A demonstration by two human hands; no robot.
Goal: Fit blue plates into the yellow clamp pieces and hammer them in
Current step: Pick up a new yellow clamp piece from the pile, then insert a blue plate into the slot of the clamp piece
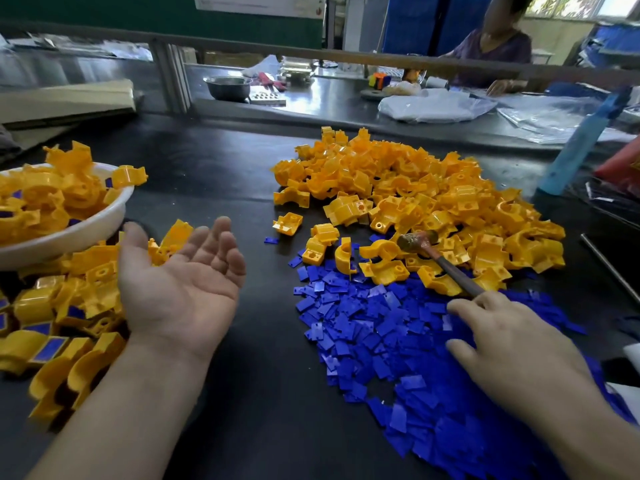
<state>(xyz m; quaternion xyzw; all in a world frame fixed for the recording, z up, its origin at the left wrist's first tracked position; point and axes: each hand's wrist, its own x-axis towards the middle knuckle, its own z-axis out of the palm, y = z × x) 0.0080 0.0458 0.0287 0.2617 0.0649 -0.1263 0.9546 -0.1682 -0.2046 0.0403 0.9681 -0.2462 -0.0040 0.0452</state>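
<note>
Resting palm-up above the near-left part of the bench (242, 161), the left hand (180, 289) holds nothing; its fingers (221, 244) lie side by side, loosely bent, with the thumb held apart. To its left, along the bench's left edge, sits a heap of fitted clamp pieces (86, 289), several showing a blue plate in their face. Behind that heap stands a white bowl (79, 233), piled over its rim with more of the same.

The right hand (512, 351) lies palm-down on the blue plates (363, 327), fingers spread and nearly straight, pinching nothing. These plates form a wide loose pile at the near-right of the bench. Beyond them, toward the far right edge, the yellow clamp pieces (415, 188) make a larger mound, with a few strays lying between the two piles.

A hammer (436, 254) rests on the near slope of the yellow mound, head toward the far edge. The end of its handle reaches the right hand's knuckles; whether they touch cannot be told.

Across the far edge, a second person (495, 46) sits at another bench, where a metal bowl (227, 86) stands. A blue bottle (581, 140) stands at the far-right corner
</note>
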